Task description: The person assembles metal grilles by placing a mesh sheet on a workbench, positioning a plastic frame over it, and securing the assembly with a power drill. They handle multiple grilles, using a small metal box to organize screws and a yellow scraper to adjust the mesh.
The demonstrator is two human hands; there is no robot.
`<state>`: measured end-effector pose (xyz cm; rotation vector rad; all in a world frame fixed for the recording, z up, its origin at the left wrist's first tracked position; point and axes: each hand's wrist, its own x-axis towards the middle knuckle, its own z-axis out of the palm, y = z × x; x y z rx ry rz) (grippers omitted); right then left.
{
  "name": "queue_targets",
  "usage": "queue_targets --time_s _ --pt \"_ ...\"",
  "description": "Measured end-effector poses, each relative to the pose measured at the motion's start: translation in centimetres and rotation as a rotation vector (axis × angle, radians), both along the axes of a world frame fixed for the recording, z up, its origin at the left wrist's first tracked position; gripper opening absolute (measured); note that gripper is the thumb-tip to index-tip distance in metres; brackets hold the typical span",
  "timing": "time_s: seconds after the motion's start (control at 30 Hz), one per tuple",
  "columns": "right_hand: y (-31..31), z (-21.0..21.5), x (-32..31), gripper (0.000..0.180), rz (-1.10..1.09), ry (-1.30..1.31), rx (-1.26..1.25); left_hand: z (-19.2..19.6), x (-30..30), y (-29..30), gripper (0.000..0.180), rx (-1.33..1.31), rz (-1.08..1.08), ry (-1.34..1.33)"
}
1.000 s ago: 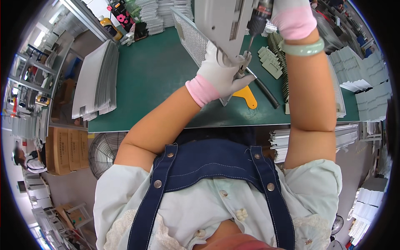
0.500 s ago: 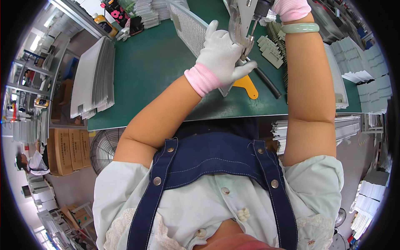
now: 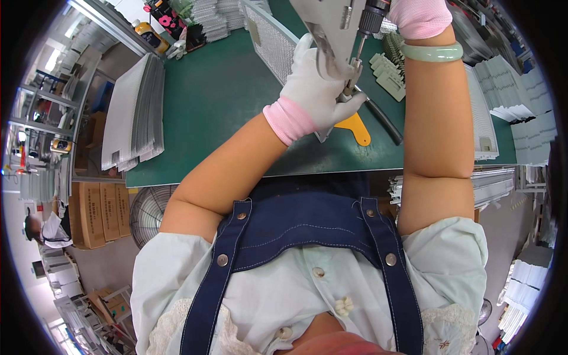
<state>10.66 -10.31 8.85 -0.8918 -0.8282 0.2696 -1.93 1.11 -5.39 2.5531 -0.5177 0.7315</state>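
While the left hand (image 3: 316, 97), in a white glove with a pink cuff, is wrapping its fingers around the lower corner of a flat grey sheet-metal panel (image 3: 328, 21) at the top centre of the frame, the right hand (image 3: 417, 15), also pink-cuffed, is gripping a powered screwdriver with a black chuck (image 3: 370, 21) and closing around its body at the upper edge. The driver's bit is pointing down at the panel corner just beside the left fingers. The panel looks thin, stiff and light, with sharp edges, so gloved holds along the rim near the fastening point seem best. Both forearms are reaching up from the lower frame, the right one nearly vertical and wearing a pale green bangle (image 3: 432, 53). A yellow plastic tab (image 3: 355, 127) is lying on the green workbench mat (image 3: 219, 100) below the left hand.
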Motion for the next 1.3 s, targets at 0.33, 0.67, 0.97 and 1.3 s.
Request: queue_targets --time_s 0.33,0.67,0.97,1.3 --pt "-1.3 0.0 -2.3 0.022 -0.023 -0.135 0.124 -0.3 0.3 -0.4 0.048 0.07 0.009 -0.076" --pt "-3.2 2.9 -6.4 0.018 -0.185 -0.182 0.289 2.5 -2.3 0.4 0.031 0.17 0.064 0.041" --pt "-6.1 1.9 -4.8 0.032 -0.674 -0.163 -0.063 -5.1 -6.9 1.1 0.036 0.47 -0.353 0.37" --pt "-9.5 -2.0 -8.5 0.029 -0.659 -0.15 -0.074 -4.4 -2.5 24.2 0.063 0.326 0.688 1.042"
